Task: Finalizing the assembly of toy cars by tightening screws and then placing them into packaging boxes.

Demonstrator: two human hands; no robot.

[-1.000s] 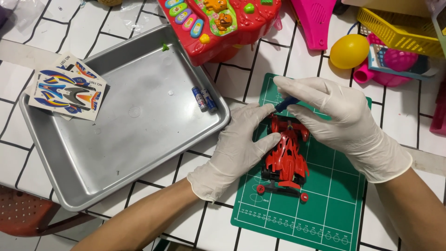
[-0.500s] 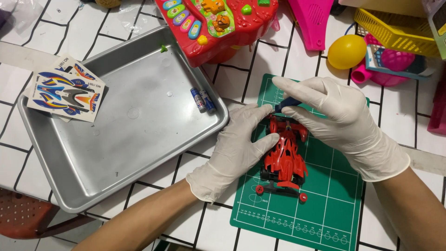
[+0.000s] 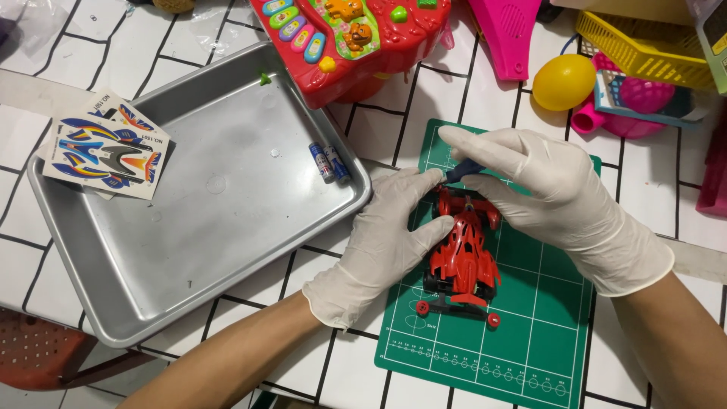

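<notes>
The red toy race car [image 3: 462,254] sits on a green cutting mat [image 3: 530,333] near the front edge of the bench [image 3: 666,182], a bit right of the middle. Its nose points toward the back edge.

The left hand [image 3: 382,250], in a white glove, lies against the car's left side. Its fingers are close together and its thumb rests on the car's body. The right hand [image 3: 553,193], also gloved, reaches over the car's nose from the right. It pinches a small dark blue tool [image 3: 463,170] between thumb and finger, right at the front of the car. The two hands almost touch there.

Just left of the mat is a big silver metal tray [image 3: 189,250]. Its right rim is close to the left hand. Two small batteries [image 3: 330,163] lie in the tray near that rim. A sheet of stickers [image 3: 102,148] hangs over the tray's left rim.

At the back edge there is a red toy keyboard [image 3: 356,38], which sticks out over the tray's back corner. Next to it is a pink plastic piece [image 3: 507,34], then a yellow egg [image 3: 564,82], a yellow basket [image 3: 644,45] and a pink ball [image 3: 644,95] in the back right corner. These crowd the back of the bench.

The front half of the mat is bare. A dark red stool [image 3: 38,352] peeks out below the bench's front left corner.
</notes>
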